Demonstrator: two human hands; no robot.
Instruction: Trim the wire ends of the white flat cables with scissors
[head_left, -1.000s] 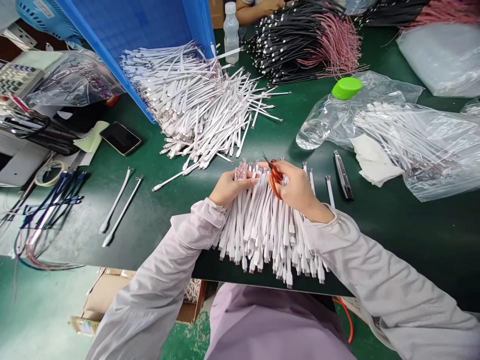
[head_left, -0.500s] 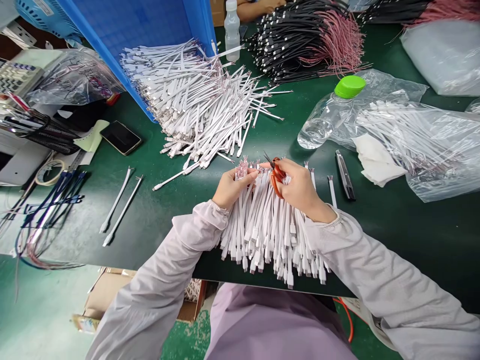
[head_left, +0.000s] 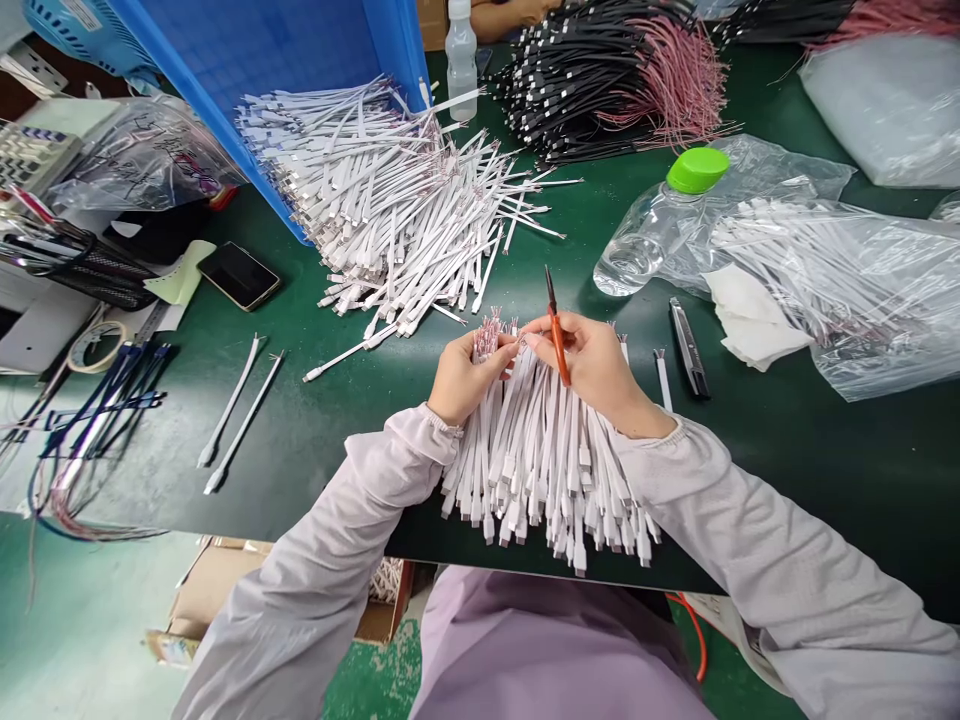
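A spread of short white cables lies in front of me, plugs toward the table's near edge, stripped wire ends pointing away. My left hand is closed around wire ends at the left of this spread, thumb and fingertips pinched together. Orange-handled scissors are in my right hand, their dark blades pointing up and away. The right thumb and index finger also pinch near the left fingertips, at thin wire ends; exactly which ones is hidden. Behind my hands sits a larger heap of white cables, spilling from a blue bin.
On the right are a utility knife, a crumpled tissue, a green-capped bottle and a plastic bag with cables. Two loose cables and a phone lie left. Black cables are piled behind, near another person's arm.
The scissors have swung from pointing up-left to nearly upright in my right hand. My right thumb and index finger have come together beside my left fingertips.
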